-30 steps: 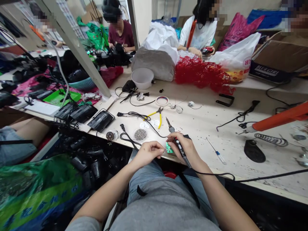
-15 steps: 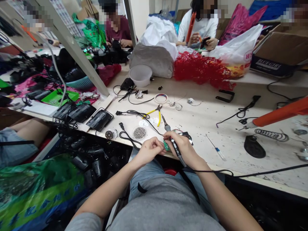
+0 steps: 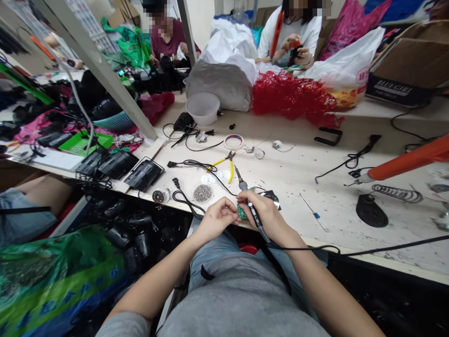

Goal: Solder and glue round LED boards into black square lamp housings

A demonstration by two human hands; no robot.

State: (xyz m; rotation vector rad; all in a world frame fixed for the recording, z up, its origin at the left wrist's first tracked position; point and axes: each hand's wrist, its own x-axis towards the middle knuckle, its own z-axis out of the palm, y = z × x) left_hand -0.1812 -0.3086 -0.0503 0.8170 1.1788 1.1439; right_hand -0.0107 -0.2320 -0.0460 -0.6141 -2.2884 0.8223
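Observation:
My right hand (image 3: pixel 268 213) is closed around a soldering iron (image 3: pixel 257 219), whose metal tip points up and away from me over the table. Under that hand's fingers lies a small green circuit board (image 3: pixel 242 211), partly covered. With thumb and forefinger pinched together, my left hand (image 3: pixel 219 216) grips the board's left edge at the table's front. A black part with a shiny disc (image 3: pixel 271 197) sits just beyond my right hand. Yellow-handled cutters (image 3: pixel 224 164) lie open past the iron's tip, and a round dish of small screws (image 3: pixel 202 192) stands left of them.
A screwdriver (image 3: pixel 314 213) lies to the right, near a black base (image 3: pixel 372 211) with a coiled spring and an orange electric screwdriver (image 3: pixel 407 161). Black cables (image 3: pixel 189 201), a tape roll (image 3: pixel 233 142) and a white bowl (image 3: pixel 203 108) are farther back. Two people sit across the table.
My hands, the board and the iron stay almost in place. The view has shifted slightly. Across the table, the co-workers' hands have moved a little.

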